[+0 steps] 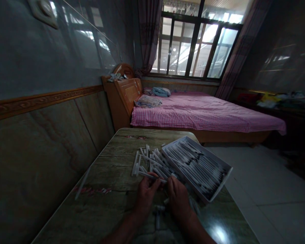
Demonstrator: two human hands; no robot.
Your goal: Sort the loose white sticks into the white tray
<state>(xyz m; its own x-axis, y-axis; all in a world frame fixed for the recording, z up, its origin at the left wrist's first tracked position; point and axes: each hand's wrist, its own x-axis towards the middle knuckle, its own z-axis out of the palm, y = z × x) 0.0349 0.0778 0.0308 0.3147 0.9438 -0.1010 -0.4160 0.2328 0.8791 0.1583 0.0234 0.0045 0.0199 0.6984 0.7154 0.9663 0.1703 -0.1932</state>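
Observation:
My left hand (145, 194) is closed around a slim white pen-like tube (147, 175) above the table. My right hand (178, 196) pinches at the tube's right end, close to my left fingertips; what exactly lies between its fingers is hidden. Just beyond my hands lies a loose heap of white tubes (154, 159). To the right, a shallow white box (220, 187) holds rows of slender white sticks with dark ends (195, 162). Small clear pieces (158, 220) lie on the table between my forearms.
The wood-patterned table (112, 169) carries a single white strip (82, 183) near its left edge. A marbled wall (53, 152) runs along the left. Beyond the table stands a bed with a pink checked sheet (193, 112). Pale floor tiles (264, 189) lie to the right.

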